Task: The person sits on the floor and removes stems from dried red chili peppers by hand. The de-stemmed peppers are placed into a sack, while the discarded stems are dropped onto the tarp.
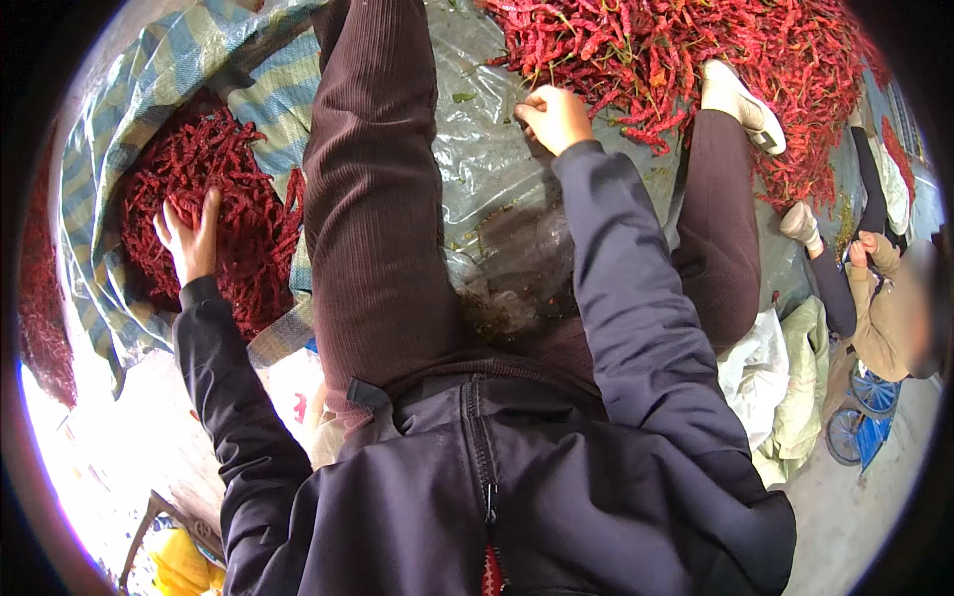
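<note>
To the left, a striped woven plastic sack lies with its mouth spread around a heap of dark red dried chillies. My left hand is over that heap, fingers apart, with no chilli visible between them. At the top, a large pile of brighter red chillies with stems spreads over clear plastic sheeting. My right hand is at the near edge of this pile, above the sheeting. Its fingers are curled with the tips close together, and whether they pinch anything is hidden.
My legs stretch forward, the right shoe among the chillies. Another person sits at the right, hands together. White and pale green sacks and a blue wheeled cart stand nearby. A yellow bag is at lower left.
</note>
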Available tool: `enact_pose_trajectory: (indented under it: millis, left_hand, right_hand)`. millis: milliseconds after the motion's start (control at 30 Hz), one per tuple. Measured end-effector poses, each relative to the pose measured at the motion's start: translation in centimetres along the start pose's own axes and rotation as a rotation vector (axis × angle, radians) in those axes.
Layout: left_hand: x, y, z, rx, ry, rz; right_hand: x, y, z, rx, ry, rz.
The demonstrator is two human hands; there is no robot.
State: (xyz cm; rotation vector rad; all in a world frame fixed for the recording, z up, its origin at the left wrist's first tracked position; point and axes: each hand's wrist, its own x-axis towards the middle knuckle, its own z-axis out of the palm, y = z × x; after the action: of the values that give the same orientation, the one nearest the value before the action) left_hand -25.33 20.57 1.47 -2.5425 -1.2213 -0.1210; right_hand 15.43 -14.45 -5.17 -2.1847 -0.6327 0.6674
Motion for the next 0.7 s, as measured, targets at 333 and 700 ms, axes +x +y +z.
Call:
enact_pose_trajectory:
  millis: [333, 700]
  left_hand:
    - [-4.2, 15.6, -13.7, -1.364, -0.246, -0.07]
    - [-15.3, 25.2, -26.0, -1.804, -0.315, 0.353]
  right_hand:
    - [-18.4, -9.2, -9.4, 1.326, -0.406, -0.049]
    - [-29.3, -13.9, -6.8, 0.259, 0.174, -0.228]
